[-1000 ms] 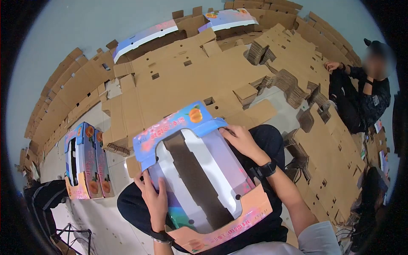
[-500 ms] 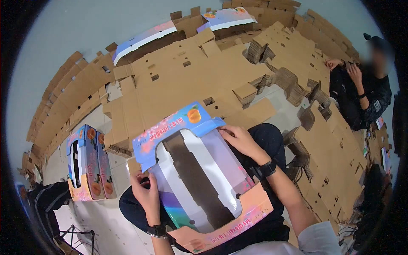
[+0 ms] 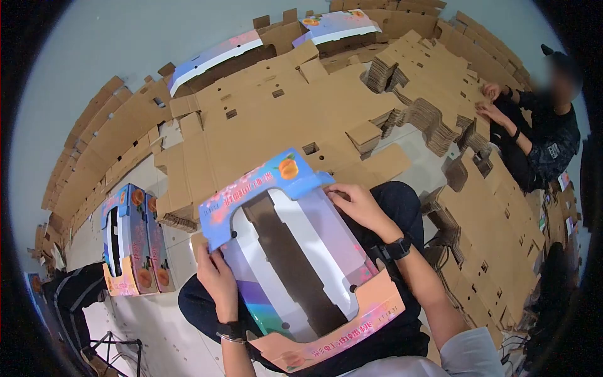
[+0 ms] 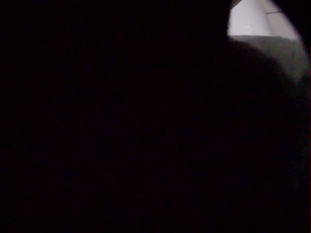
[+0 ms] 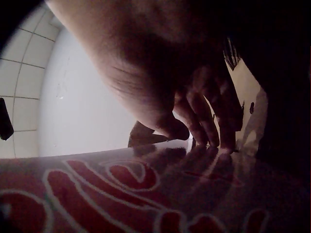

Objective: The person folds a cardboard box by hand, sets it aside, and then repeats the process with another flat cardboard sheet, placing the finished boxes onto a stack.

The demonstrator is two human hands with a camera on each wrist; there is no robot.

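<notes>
A printed cardboard fruit box (image 3: 326, 283) sits tilted across the person's lap in the head view. One end is blue, the other orange, both with peach pictures and pink lettering; a wide gap in its top shows the brown inside. The left hand (image 3: 217, 279) grips the far left corner, its fingertips partly hidden at the blue end flap (image 3: 217, 237). At the far right corner, the right hand (image 3: 361, 210) holds the side by the edge. In the right wrist view, its fingertips (image 5: 226, 143) touch the glossy printed side panel (image 5: 121, 194). The left wrist view is nearly black.
Stacks of flat brown cardboard (image 3: 270, 119) spread ahead and to the right. Finished-looking printed boxes (image 3: 132, 245) stand on the tiled floor at left, near a black folding stool frame (image 3: 119, 349). Another person (image 3: 540, 125) sits at far right.
The left hand shifted at the left corner: its thumb and fingers formed a ring half a second ago and now lie along the flap. The right hand stayed. The seated person lowered a hand.
</notes>
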